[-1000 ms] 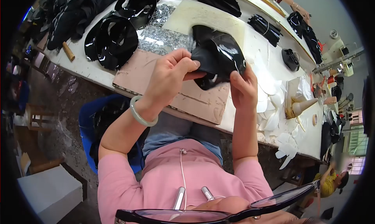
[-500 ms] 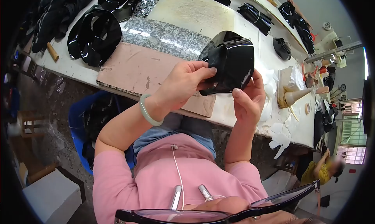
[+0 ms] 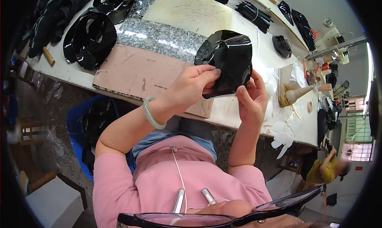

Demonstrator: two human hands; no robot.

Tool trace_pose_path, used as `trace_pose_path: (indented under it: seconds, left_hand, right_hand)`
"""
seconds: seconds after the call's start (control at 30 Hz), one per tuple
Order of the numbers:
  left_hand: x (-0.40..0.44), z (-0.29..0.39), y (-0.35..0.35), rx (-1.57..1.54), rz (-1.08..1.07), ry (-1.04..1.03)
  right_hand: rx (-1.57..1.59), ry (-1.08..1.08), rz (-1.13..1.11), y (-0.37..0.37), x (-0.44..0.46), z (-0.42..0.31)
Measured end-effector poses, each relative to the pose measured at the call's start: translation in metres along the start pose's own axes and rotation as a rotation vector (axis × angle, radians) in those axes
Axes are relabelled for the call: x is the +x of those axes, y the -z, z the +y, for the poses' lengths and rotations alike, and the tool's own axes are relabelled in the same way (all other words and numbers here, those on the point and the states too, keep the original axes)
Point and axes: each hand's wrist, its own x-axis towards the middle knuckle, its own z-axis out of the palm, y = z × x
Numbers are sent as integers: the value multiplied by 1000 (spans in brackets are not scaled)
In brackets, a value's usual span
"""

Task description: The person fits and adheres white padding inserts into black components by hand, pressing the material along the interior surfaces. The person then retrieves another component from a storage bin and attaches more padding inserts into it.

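Observation:
A glossy black curved piece [image 3: 235, 61] is held up between my two hands, above the front edge of the worktable. My left hand [image 3: 195, 84] pinches its lower left edge between thumb and fingers. On the right side, my right hand [image 3: 254, 94] grips the lower right edge, its fingers partly hidden behind the piece. Beneath and to the left lie a pinkish board [image 3: 139, 67] and a grey speckled slab [image 3: 159, 35]. Behind them is a pale yellowish sheet [image 3: 189, 9].
Black glossy pieces [image 3: 89, 39] and a small wooden stick [image 3: 49, 57] lie at the left. To the right are white cut pieces [image 3: 283, 136], a cone-tipped pot [image 3: 296, 94] and a tied black bundle [image 3: 254, 15]. A person in yellow [image 3: 322, 170] is at far right.
The black piece has turned in my hands and shows a broad, smooth face. My left hand has moved down slightly. The view has shifted, so the table sits further left.

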Motion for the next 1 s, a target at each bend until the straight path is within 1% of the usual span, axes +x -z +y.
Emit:
trace_pose_path:
  seconds: [0.17, 0.27, 0.37, 0.87, 0.97, 1.0]
  left_hand:
    - [1, -2, 2, 29, -28, -17]
    - [0, -1, 0, -9, -23, -27]
    - [0, 1, 3, 16, -32, 3]
    - [-5, 3, 2, -13, -38, -8]
    - [-9, 9, 5, 55, -94, 15]
    - [-11, 7, 4, 82, -88, -17]
  right_hand:
    - [3, -10, 14, 1, -1, 1]
    - [-4, -9, 9, 2, -1, 2]
    - [-11, -12, -2, 2, 0, 2]
    - [-44, -6, 21, -3, -1, 5]
    - [-41, -2, 17, -5, -1, 5]
    - [-38, -2, 19, -6, -2, 4]
